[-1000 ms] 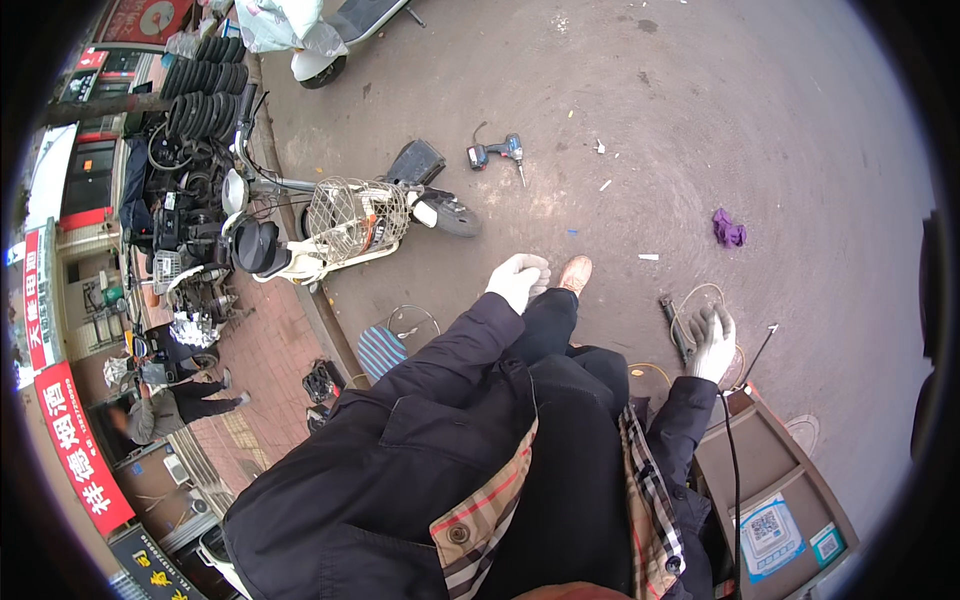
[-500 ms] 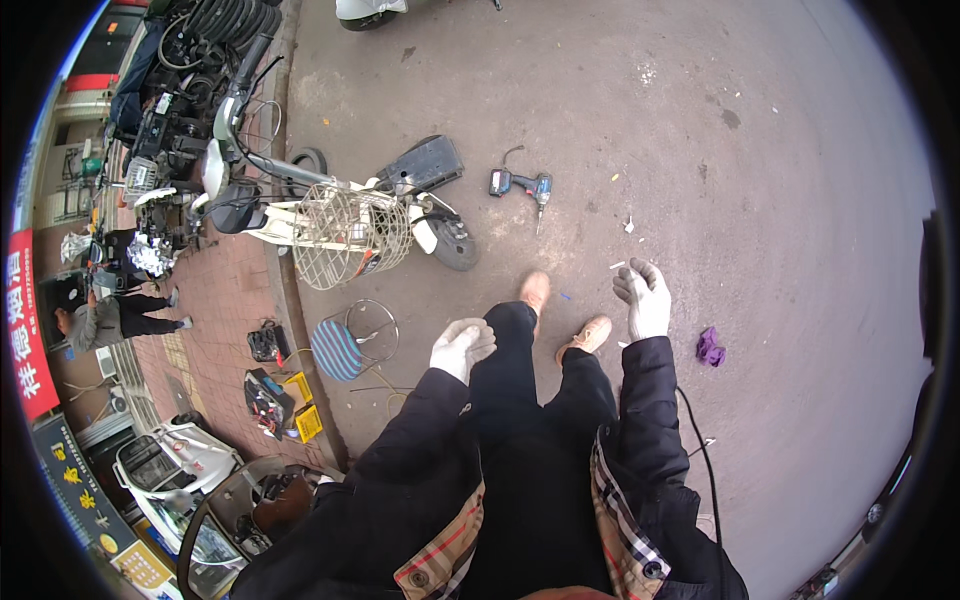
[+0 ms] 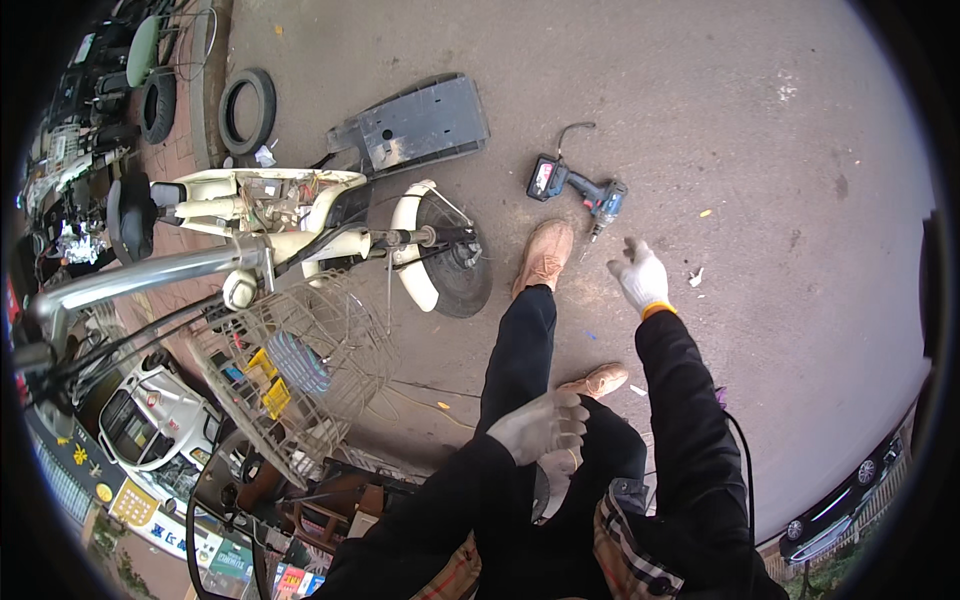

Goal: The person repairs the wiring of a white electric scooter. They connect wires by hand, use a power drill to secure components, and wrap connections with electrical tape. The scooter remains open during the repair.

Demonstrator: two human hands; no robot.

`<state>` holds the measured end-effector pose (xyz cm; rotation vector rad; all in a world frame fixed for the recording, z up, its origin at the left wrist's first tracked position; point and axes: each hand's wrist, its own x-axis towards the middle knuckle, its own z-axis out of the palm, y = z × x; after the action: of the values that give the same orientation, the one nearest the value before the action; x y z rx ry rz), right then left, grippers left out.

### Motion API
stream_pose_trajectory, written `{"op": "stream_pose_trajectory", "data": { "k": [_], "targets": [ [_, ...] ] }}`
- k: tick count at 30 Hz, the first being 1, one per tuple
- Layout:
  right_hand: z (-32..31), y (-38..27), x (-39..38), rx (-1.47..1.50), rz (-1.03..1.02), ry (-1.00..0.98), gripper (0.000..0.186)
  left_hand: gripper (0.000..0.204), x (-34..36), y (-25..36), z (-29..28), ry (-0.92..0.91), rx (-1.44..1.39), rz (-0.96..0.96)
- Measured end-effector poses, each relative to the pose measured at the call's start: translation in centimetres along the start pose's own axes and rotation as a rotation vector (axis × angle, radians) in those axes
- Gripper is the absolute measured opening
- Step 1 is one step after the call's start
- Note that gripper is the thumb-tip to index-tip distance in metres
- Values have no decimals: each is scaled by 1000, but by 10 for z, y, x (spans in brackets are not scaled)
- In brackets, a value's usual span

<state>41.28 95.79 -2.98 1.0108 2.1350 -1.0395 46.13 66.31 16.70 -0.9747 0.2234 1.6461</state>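
My right hand (image 3: 640,275), in a white glove, reaches forward with fingers spread and holds nothing. It hovers just below a blue and black cordless drill (image 3: 578,188) lying on the pavement. My left hand (image 3: 540,425), in a dirty white glove, hangs low near my left thigh with fingers loosely curled and nothing in it. My tan shoes (image 3: 545,255) stand on the ground, the forward one beside the front wheel (image 3: 450,265) of a white electric scooter (image 3: 290,215) that has a wire basket (image 3: 290,365).
A dark scooter body panel (image 3: 415,125) lies on the pavement behind the wheel. Tyres (image 3: 247,108) are stacked at the upper left by the brick pavement. Cars (image 3: 150,420) show at the lower left and lower right rims. Small scraps dot the grey pavement (image 3: 760,200).
I have walked toward the scooter and the drill, which now lie much closer. My right hand has stretched out toward the drill; my left hand has dropped beside my thigh.
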Motion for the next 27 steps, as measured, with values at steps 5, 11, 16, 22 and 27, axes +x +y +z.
{"op": "stream_pose_trajectory", "data": {
  "k": [5, 11, 16, 22, 27],
  "targets": [
    [71, -4, 154, -251, -196, 31, 78, 59, 2, 42, 36, 33, -30, 1],
    [129, -10, 233, -515, -315, -34, 49, 69, -2, 67, 57, 107, 183, -103],
    [90, -22, 160, -468, -185, -133, 38, 62, -7, 64, 58, 166, -2, -15],
    [-26, -41, -23, -82, 129, -51, 32, 42, -4, 31, 26, 111, -27, 57],
    [-76, -31, -187, 606, 363, 104, 10, 36, -24, -23, -7, 248, 115, 210]
  ]
}}
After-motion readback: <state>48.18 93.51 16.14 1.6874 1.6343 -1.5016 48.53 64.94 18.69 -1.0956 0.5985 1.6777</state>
